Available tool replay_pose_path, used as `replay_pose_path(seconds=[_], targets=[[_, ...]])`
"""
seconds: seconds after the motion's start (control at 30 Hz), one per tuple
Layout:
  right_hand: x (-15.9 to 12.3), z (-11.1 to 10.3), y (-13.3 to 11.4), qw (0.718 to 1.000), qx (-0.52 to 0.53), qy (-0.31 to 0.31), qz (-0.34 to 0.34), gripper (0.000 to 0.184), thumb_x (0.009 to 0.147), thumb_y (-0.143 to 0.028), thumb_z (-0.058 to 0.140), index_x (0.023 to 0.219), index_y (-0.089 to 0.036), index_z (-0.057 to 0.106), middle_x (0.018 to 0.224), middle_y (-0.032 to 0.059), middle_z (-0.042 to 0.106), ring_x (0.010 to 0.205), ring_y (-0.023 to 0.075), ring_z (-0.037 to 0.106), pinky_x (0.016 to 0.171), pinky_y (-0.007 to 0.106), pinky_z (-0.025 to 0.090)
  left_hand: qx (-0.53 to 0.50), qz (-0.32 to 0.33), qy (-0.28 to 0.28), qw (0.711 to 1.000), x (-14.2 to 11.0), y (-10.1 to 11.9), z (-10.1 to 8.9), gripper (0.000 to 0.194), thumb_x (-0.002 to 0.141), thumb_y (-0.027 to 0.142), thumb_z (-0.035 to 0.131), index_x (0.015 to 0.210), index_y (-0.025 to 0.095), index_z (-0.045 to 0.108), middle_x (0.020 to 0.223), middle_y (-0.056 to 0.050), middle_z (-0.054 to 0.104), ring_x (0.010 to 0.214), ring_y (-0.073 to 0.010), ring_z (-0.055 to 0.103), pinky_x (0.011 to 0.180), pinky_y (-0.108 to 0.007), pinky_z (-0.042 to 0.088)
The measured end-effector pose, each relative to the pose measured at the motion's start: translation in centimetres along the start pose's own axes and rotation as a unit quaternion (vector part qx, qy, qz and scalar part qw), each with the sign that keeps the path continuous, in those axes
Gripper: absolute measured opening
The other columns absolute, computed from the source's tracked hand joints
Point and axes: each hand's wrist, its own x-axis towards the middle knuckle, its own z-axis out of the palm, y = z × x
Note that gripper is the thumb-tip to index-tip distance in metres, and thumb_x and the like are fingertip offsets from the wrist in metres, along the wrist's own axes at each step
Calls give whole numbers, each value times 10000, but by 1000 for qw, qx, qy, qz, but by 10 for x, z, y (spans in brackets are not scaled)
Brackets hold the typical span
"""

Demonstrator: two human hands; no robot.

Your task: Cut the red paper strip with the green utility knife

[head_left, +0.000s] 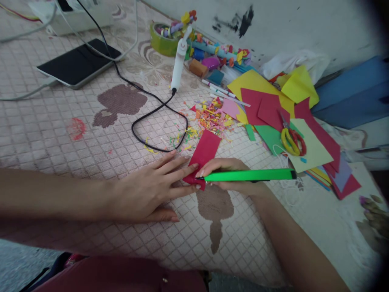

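Observation:
A strip of red paper lies on the patterned tablecloth in front of me. My left hand rests flat with its fingers spread, and some fingertips press on the paper's near end. Pinched in my right hand is a bright green pen. Its dark tip meets the red paper close to my left fingertips. The pen's body slants off to the right, and part of my right hand's grip is hidden behind it.
Paper scraps lie beyond the red strip, beside a looped black cable joined to a white device. Scissors sit on coloured sheets at right. A black tablet and a green tape roll are farther back.

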Motion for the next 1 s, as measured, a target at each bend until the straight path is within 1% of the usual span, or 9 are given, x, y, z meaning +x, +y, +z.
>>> replay_pose_path(seconds=[0.17, 0.4, 0.63, 0.8, 1.0], targets=[[0, -1, -1, 1000, -5, -1, -2, 318, 840, -380, 620, 1078, -170, 645, 1059, 95, 672, 1007, 206, 620, 896, 347, 460, -3, -1, -6, 1000, 0, 1, 0, 617, 861, 528, 507, 1395, 241, 387, 1518, -129, 237, 1385, -354, 225, 1124, -557, 150], [0, -1, -3, 1000, -5, -1, -3, 330, 842, -397, 613, 1075, -165, 644, 1060, 97, 672, 1010, 213, 616, 900, 358, 456, -10, 0, 7, 1000, 1, 0, 0, 588, 861, 506, 523, 1377, 246, 413, 1514, -113, 258, 1388, -341, 225, 1133, -542, 146], [-2, 1, -4, 1000, -21, 3, -4, 324, 843, -393, 609, 1080, -174, 642, 1056, 90, 672, 1013, 215, 614, 893, 351, 457, -9, -1, 5, 1000, 1, 0, 0, 606, 865, 517, 509, 1395, 250, 384, 1509, -124, 263, 1382, -351, 236, 1121, -555, 158], [-3, 2, -4, 1000, -22, 8, 2, 310, 847, -370, 609, 1085, -175, 640, 1065, 90, 671, 1015, 215, 614, 890, 348, 459, -9, 2, 6, 1000, 1, 0, -1, 572, 864, 507, 516, 1361, 238, 431, 1507, -119, 271, 1376, -349, 252, 1125, -548, 157], [-3, 1, -3, 1000, -14, 6, -2, 321, 844, -383, 611, 1086, -174, 639, 1065, 88, 672, 1017, 211, 613, 890, 345, 461, -6, 6, 4, 1000, 2, -1, 0, 574, 865, 513, 508, 1363, 240, 428, 1501, -130, 281, 1375, -363, 248, 1115, -565, 173]])
